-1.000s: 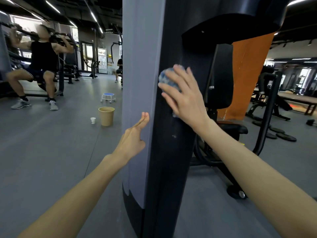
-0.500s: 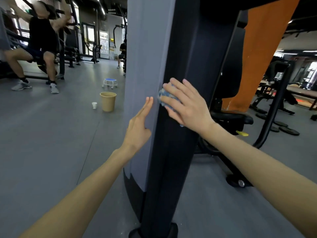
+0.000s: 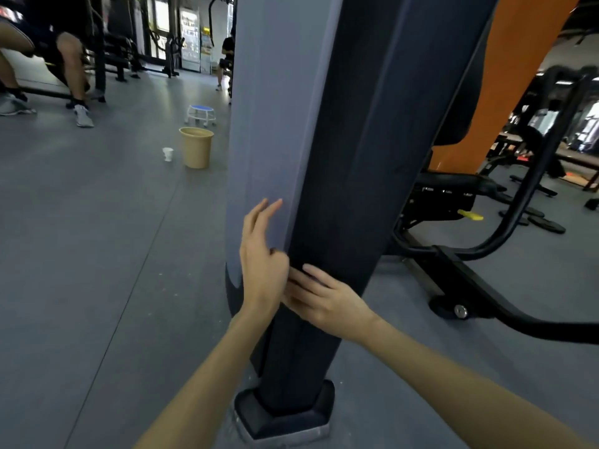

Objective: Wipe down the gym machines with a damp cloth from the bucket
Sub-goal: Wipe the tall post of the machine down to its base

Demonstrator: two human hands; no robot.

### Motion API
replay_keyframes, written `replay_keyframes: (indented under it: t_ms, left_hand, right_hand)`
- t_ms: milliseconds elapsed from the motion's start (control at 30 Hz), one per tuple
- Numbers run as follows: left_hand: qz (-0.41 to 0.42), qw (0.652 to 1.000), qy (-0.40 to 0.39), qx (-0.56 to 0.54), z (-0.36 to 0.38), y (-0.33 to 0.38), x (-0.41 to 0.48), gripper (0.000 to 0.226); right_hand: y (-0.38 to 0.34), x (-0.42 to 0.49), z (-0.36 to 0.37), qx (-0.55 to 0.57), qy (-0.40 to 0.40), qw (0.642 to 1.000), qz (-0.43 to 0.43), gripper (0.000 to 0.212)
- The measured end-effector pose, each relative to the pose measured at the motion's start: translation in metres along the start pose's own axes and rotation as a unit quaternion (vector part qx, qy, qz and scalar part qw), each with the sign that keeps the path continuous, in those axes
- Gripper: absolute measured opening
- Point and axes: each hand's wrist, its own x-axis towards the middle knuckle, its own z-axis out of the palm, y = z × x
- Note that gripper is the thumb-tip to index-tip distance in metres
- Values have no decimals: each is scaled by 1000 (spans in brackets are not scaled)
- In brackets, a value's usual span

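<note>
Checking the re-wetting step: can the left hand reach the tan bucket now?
Probably not: nothing blocks it, but the bucket stands on the floor well beyond the left hand, which is at the machine column.

Head-worn, downward, close to machine [image 3: 350, 163]

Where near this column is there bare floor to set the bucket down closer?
Left of the column, the floor between the bucket, the cup and the camera is bare. The right is crowded by the black frame and weight plates; only a patch beside the column's foot is free.
</note>
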Motion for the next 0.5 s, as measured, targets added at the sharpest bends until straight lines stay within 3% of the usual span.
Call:
replay_keyframes:
  t_ms: [100,267,367,500]
  left_hand:
    - [-26,1000,-16,-9,1,-16,-22,81]
    - [-63,994,-50,-70,-1,-33,-44,74]
    - [-86,992,-25,-86,7,-33,-55,72]
    - [-98,992,26,-70,6,-23,-45,62]
  right_hand:
    - [-20,-7,8,24,-17,1000,0,37]
    - [-19,-11,5,20,-22,1000,-11,25]
    - [-10,-17,2,17,-48,997,-58,35]
    - [43,4,-23,-22,-4,999,-45,31]
